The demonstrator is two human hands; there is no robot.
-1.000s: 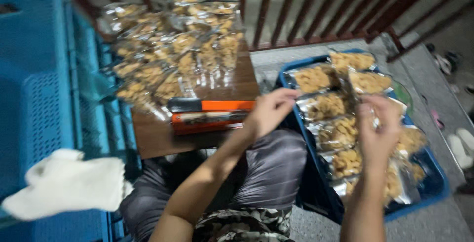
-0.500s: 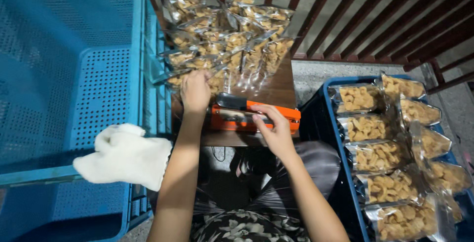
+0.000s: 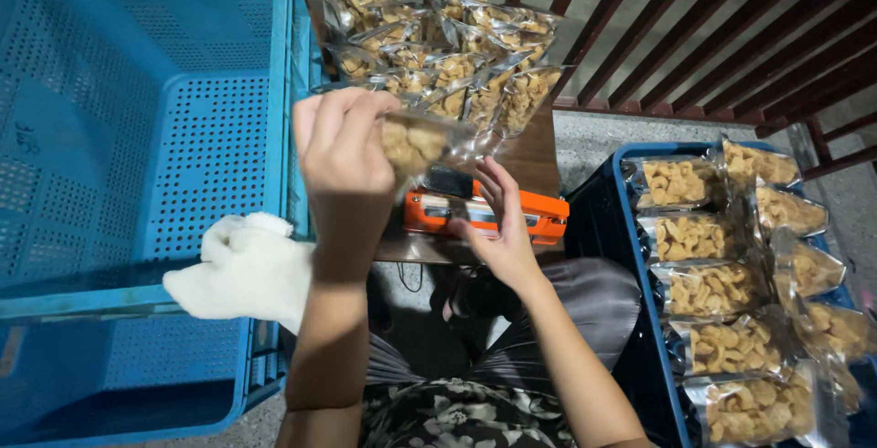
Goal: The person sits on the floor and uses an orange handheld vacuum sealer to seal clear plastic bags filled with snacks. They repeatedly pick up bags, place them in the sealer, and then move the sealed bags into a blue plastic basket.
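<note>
The left hand [image 3: 343, 151] pinches a clear snack bag [image 3: 422, 142] above the orange heat sealer [image 3: 484, 213], the right hand [image 3: 498, 224] open-fingered beside it, so a loose grip could probably spill the bag.

Snack bag [image 3: 422, 140] in left hand [image 3: 343, 142]: clear glossy plastic film, crinkled, lumpy pale crisps inside. Sealer [image 3: 484, 213] under right hand [image 3: 498, 229]: smooth orange plastic, dark strip on top. Small table [image 3: 539, 160]: brown wood, dull sheen. Crate [image 3: 137, 137]: matt blue perforated plastic. Cloth [image 3: 247, 265]: white, soft, fuzzy. Railing [image 3: 639, 37]: painted reddish-brown bars.
</note>
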